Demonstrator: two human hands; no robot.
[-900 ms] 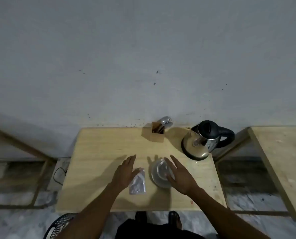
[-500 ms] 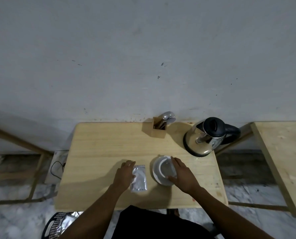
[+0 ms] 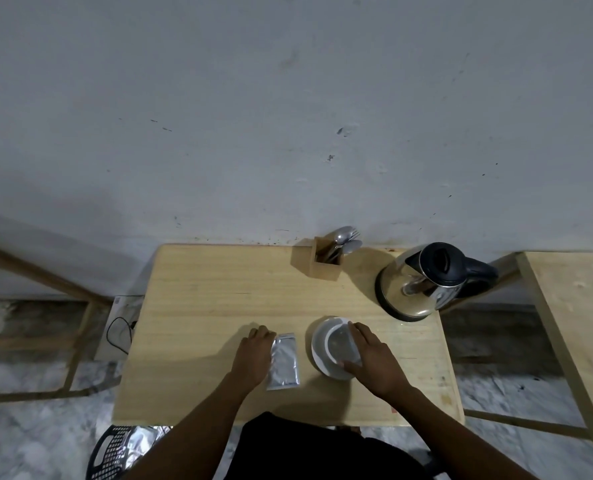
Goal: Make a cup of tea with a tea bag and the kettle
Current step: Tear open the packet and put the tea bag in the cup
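Note:
A silver tea bag packet (image 3: 284, 362) lies flat on the wooden table (image 3: 219, 299), near its front. My left hand (image 3: 254, 355) rests on the packet's left edge with the fingers curled down over it. To the right, a clear glass cup (image 3: 338, 342) stands on a white saucer (image 3: 319, 358). My right hand (image 3: 374, 362) wraps around the cup from the right, thumb on the near side and fingers on the far side. The steel kettle (image 3: 416, 289) with a black lid and handle stands at the table's back right, apart from both hands.
A wooden holder with spoons and a fork (image 3: 328, 259) stands at the back edge by the wall. A second wooden table (image 3: 572, 323) is at the right. A black basket (image 3: 115, 452) sits on the floor at the front left, and a cable (image 3: 120, 334) lies left of the table.
Both hands came down from hovering with spread fingers. The left hand settled on the packet's left edge and the right hand closed around the cup. The packet and cup have not moved.

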